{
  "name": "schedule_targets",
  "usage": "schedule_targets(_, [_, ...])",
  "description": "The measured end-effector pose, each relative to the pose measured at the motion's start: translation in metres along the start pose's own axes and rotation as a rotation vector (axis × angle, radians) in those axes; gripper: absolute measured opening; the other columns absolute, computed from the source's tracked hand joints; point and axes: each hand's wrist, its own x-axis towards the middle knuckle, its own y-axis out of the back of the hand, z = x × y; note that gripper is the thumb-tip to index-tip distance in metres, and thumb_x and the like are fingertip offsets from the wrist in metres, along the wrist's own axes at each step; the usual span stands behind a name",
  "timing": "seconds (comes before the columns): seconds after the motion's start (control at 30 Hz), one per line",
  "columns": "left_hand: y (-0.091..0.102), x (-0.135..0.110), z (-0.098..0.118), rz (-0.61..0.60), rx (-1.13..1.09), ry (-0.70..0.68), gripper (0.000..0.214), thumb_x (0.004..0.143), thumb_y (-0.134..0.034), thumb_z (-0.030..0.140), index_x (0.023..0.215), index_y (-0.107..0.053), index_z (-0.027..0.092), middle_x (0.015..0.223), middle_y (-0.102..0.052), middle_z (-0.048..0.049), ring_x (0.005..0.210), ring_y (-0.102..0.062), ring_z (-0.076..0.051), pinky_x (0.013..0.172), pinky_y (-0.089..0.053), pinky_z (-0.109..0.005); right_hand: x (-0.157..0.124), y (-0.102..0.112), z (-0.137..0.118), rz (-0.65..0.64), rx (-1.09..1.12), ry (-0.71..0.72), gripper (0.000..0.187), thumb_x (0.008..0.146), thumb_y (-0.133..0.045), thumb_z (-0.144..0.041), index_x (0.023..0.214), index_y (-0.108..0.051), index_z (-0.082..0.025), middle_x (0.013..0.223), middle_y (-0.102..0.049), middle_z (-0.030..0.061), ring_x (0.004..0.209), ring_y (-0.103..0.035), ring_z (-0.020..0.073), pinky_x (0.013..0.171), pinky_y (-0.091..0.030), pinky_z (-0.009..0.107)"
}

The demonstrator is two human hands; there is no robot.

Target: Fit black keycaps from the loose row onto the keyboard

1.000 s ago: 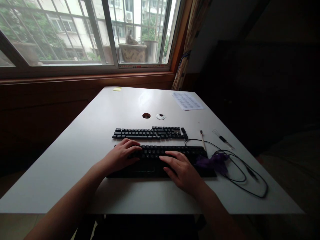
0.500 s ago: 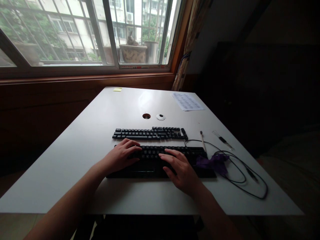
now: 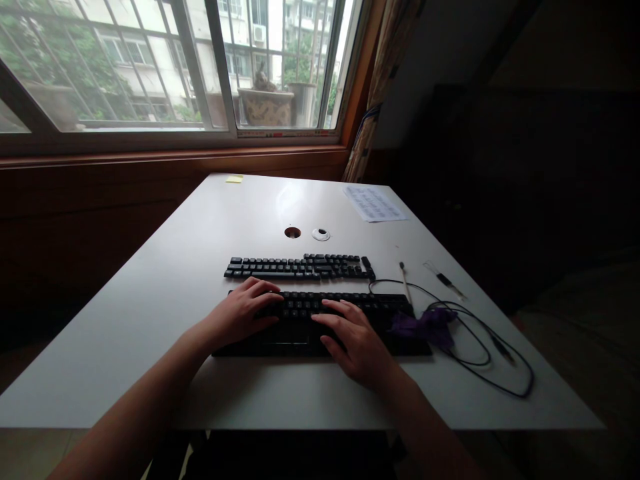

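Observation:
A black keyboard (image 3: 295,337) lies near the front of the white table. My left hand (image 3: 246,308) rests over its left end, fingers spread and holding nothing that I can see. My right hand (image 3: 353,340) is over the middle of the keyboard with the fingers stretched apart, their tips at the lower rows. Behind the keyboard, black keycaps (image 3: 273,267) sit loose in rows laid out like a keyboard. A crumpled purple cloth (image 3: 425,327) covers part of the keyboard's right end.
A black cable (image 3: 483,320) curls to the right of the keyboard. A dark-tipped stick (image 3: 405,280) and a wire keycap puller (image 3: 445,280) lie nearby. Farther back are a cable hole (image 3: 293,233), its round cover (image 3: 321,235), printed sheets (image 3: 377,203) and yellow sticky notes (image 3: 234,179).
My right hand has shifted slightly left along the keyboard. My left hand stays in the same place.

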Motion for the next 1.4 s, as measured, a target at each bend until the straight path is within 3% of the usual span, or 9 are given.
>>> schedule_targets(0.2, [-0.001,0.0003,-0.0006,0.002,0.001,-0.001,0.036,0.095,-0.071,0.03,0.13,-0.064,0.027,0.133,-0.064,-0.009,0.118,-0.056,-0.029,0.1,-0.054,-0.048,-0.0003,-0.0003,0.0006,0.006,0.021,-0.003,0.038,0.1,-0.057,-0.023,0.138,-0.055,-0.027,0.136,-0.07,0.0083,0.142,-0.052,0.0295,0.117,-0.043,0.058])
schedule_targets(0.53, [-0.0023,-0.0008,-0.0016,0.01,0.004,0.0,0.036,0.095,-0.071,0.03,0.131,-0.063,0.028,0.133,-0.064,-0.0086,0.118,-0.056,-0.029,0.1,-0.054,-0.048,-0.0005,0.0023,0.0042,0.08,-0.001,-0.033,0.029,0.1,-0.055,-0.018,0.125,-0.066,-0.027,0.12,-0.077,0.007,0.137,-0.058,0.0295,0.11,-0.049,0.055])
schedule_targets(0.83, [-0.0014,-0.0003,-0.001,0.002,0.0,0.001,0.037,0.095,-0.071,0.03,0.131,-0.063,0.028,0.133,-0.064,-0.0089,0.118,-0.056,-0.029,0.101,-0.054,-0.048,-0.0001,0.0019,0.0014,0.071,-0.075,0.008,0.032,0.1,-0.056,-0.017,0.129,-0.064,-0.028,0.127,-0.075,0.0047,0.137,-0.059,0.0284,0.117,-0.039,0.06])
schedule_targets(1.4, [-0.0017,0.0001,-0.0005,-0.01,0.011,0.028,0.041,0.094,-0.072,0.03,0.134,-0.061,0.028,0.137,-0.063,-0.009,0.12,-0.055,-0.03,0.103,-0.053,-0.05,-0.0001,-0.0009,-0.0011,0.076,-0.074,0.021,0.031,0.101,-0.054,-0.014,0.127,-0.063,-0.028,0.126,-0.076,0.004,0.134,-0.06,0.0266,0.115,-0.041,0.057])
